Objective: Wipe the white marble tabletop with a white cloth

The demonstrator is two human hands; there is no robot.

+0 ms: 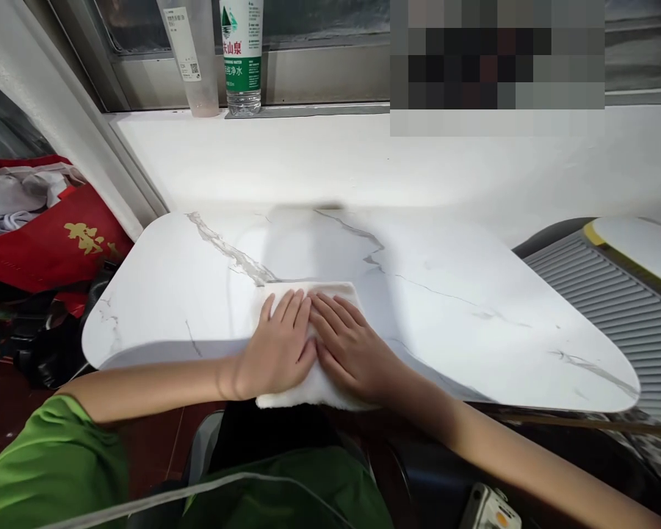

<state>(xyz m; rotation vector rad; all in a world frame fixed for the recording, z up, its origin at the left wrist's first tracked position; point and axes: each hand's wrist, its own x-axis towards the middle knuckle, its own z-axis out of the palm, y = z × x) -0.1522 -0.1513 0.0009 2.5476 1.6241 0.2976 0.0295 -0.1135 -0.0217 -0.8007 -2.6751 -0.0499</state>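
2 sets of fingers (293,310), barely spread, lie flat atop the white cloth (308,393).

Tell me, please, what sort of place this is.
Perhaps a room at home, judging by the rounded white marble-patterned table, the green-labelled clear plastic bottle and the red bag stuffed with pale fabric.

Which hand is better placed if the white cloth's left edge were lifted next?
Probably the left hand: it rests on the left part of the white cloth, nearer that edge. The right hand rests on the right part, so it would likely have to reach past the left.
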